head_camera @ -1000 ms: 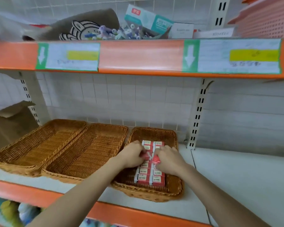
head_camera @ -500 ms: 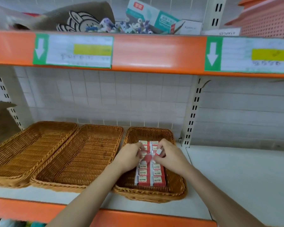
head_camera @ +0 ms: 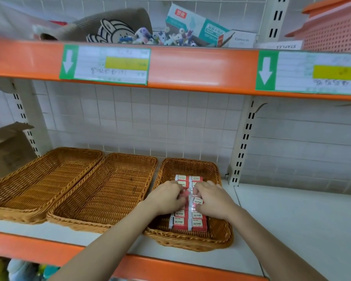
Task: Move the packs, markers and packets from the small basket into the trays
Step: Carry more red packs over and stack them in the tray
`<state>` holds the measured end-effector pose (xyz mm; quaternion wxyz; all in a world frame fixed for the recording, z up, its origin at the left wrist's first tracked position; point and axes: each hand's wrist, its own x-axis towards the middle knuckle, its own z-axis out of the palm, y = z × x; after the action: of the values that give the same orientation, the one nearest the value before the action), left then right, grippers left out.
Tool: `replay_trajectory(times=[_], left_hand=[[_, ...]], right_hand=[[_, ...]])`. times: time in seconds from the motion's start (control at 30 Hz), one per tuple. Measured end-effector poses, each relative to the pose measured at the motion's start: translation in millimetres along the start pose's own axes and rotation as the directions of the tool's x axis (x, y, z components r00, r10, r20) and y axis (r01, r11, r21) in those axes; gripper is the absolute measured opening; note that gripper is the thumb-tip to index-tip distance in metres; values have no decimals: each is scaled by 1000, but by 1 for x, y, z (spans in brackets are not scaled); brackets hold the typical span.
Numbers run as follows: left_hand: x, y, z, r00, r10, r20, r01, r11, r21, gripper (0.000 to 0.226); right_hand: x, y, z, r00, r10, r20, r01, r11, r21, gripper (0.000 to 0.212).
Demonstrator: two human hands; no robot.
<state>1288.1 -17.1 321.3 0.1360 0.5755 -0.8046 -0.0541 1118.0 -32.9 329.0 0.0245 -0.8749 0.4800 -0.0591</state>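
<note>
Two rows of small red-and-white packs (head_camera: 187,223) lie in the right wicker tray (head_camera: 221,236) on the white shelf. My left hand (head_camera: 166,198) and my right hand (head_camera: 213,199) meet over the middle of the rows, fingers curled on the packs there. A single pack (head_camera: 197,201) shows at my right hand's fingers, tilted slightly. The middle wicker tray (head_camera: 109,191) and the left wicker tray (head_camera: 43,179) hold nothing. No small basket shows in this view.
An orange shelf edge (head_camera: 170,65) with green-arrow labels runs overhead; above it sit a teal box (head_camera: 197,27), small toys and a pink perforated basket (head_camera: 332,31). A cardboard box (head_camera: 6,147) stands at left. Bare white shelf (head_camera: 302,230) lies to the right.
My view has shifted slightly between frames. Both hands stay over the middle of the pack rows, with their fingers working closer together on the packs.
</note>
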Motion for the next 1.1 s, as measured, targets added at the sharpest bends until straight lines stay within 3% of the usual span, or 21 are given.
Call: replay_trajectory(times=[0.2, 0.5, 0.63, 0.77, 1.1], left_hand=[[-4, 1, -1, 1000, -21, -18, 22, 1000, 14, 26], [-5, 5, -1, 999, 2, -42, 2, 995, 98, 29], [-5, 4, -2, 992, 110, 57, -119, 975, 186, 48], [-4, 4, -1, 985, 152, 85, -169, 952, 256, 48], [12, 3, -7, 998, -53, 15, 50, 985, 165, 27]], right_hand=[[-2, -2, 2, 1000, 14, 10, -12, 981, -192, 49], [-1, -3, 2, 997, 41, -68, -51, 987, -153, 52], [-1, -2, 4, 991, 68, -117, -82, 989, -123, 51], [-2, -1, 4, 973, 123, -195, -132, 991, -33, 45], [7, -2, -3, 988, 113, -107, -120, 991, -65, 34]])
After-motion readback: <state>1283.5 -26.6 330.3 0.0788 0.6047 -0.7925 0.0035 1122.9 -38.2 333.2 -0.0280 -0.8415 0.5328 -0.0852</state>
